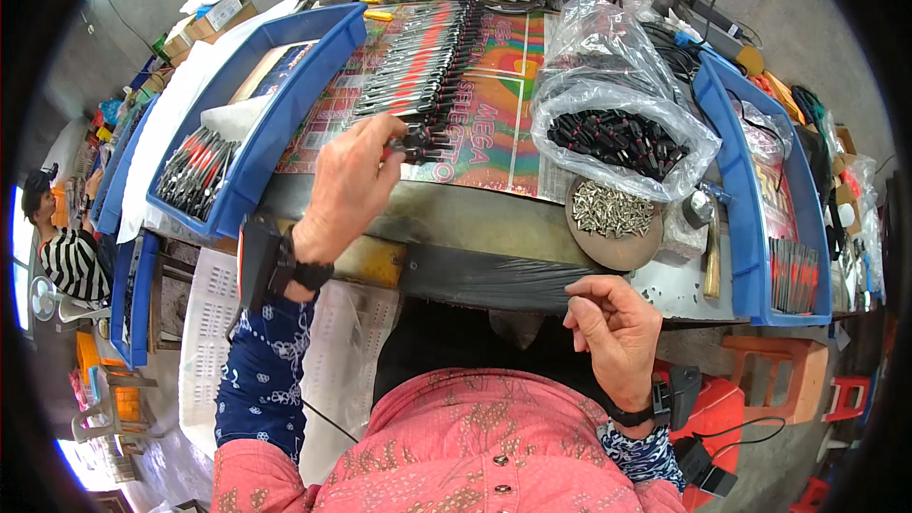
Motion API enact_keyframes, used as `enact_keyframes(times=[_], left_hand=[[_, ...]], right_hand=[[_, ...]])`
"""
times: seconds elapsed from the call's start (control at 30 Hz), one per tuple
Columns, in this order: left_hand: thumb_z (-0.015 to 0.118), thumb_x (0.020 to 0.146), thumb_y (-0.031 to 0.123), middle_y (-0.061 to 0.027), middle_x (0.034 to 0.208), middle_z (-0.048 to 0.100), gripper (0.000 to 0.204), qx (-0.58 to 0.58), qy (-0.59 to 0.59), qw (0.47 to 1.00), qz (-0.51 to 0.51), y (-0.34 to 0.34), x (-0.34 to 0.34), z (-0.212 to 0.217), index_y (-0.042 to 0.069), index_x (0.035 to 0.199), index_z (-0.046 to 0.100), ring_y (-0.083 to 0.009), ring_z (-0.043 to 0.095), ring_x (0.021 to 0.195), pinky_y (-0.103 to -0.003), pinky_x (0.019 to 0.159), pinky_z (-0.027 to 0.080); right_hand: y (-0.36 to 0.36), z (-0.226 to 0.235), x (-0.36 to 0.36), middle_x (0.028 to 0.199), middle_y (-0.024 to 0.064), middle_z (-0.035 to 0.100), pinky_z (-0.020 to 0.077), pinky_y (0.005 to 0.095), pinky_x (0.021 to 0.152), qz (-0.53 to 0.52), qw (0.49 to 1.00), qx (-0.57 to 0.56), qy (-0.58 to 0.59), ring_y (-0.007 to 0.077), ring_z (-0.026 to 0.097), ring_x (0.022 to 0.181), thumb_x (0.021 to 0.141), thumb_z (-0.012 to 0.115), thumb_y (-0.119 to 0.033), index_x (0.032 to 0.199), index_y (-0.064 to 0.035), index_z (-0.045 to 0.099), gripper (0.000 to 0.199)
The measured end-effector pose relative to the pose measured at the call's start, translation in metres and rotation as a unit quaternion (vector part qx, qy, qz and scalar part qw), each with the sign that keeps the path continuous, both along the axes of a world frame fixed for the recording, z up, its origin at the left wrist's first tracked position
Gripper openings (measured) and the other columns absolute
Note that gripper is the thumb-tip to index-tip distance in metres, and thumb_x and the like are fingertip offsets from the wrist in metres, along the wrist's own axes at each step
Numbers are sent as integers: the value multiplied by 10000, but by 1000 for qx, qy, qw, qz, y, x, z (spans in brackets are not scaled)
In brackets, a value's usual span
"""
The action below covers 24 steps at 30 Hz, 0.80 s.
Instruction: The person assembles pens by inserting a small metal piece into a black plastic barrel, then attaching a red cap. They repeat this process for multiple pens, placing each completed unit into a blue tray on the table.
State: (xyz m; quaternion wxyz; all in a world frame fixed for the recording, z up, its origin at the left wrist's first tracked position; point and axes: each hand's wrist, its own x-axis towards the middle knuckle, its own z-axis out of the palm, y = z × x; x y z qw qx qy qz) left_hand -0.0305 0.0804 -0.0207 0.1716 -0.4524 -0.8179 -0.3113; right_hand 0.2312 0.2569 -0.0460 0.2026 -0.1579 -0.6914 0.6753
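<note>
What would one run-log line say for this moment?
left hand: grips black-and-red tool at the row's near end | right hand: by bench edge, contents unclear | screw dish: untouched

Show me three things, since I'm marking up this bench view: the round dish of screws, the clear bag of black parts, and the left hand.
Dish of screws (622, 249), head view: its bare brown rim.
Clear bag (608, 100), head view: upper plastic.
Left hand (353, 180), head view: back of hand.

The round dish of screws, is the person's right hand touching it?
No, the right hand is below the round dish, apart from it.
</note>
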Motion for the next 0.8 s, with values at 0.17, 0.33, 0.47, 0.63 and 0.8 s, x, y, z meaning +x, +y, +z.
enact_keyframes(times=[0.17,0.33,0.47,0.63,0.8], left_hand=[[627,806,15,-158,950,618,219,-18,64,998,-9,6,-34,-6,-5,1025,637,-321,620,819,-375,719,488],[641,790,-11,-149,913,613,238,-23,36,999,-10,14,-44,-13,2,1026,661,-328,612,839,-392,723,484],[656,784,1,-150,903,616,235,-35,74,996,-17,17,-51,-16,9,1019,666,-346,608,860,-407,765,480],[676,776,11,-140,903,620,239,-39,104,994,-18,19,-56,-21,23,1015,674,-344,603,888,-416,798,477],[689,775,21,-111,903,630,230,-26,110,994,-10,22,-58,-28,45,1004,693,-326,601,903,-413,799,482]], right_hand=[[2,-3,0,714,19,629,423,186,490,3,999,53,-2,32,546,574,912,650,-11,1012,26,663,107],[3,-3,0,750,44,649,445,206,505,7,997,81,-3,59,580,589,894,663,8,988,34,669,99],[5,-4,-1,764,54,653,451,205,513,15,994,104,6,67,586,595,901,652,6,989,41,665,97],[5,-5,-3,726,50,634,419,190,474,16,989,143,28,57,549,548,912,630,3,979,51,660,88],[4,-4,0,857,93,691,495,225,566,12,992,123,2,110,636,645,876,679,12,973,46,675,103]])
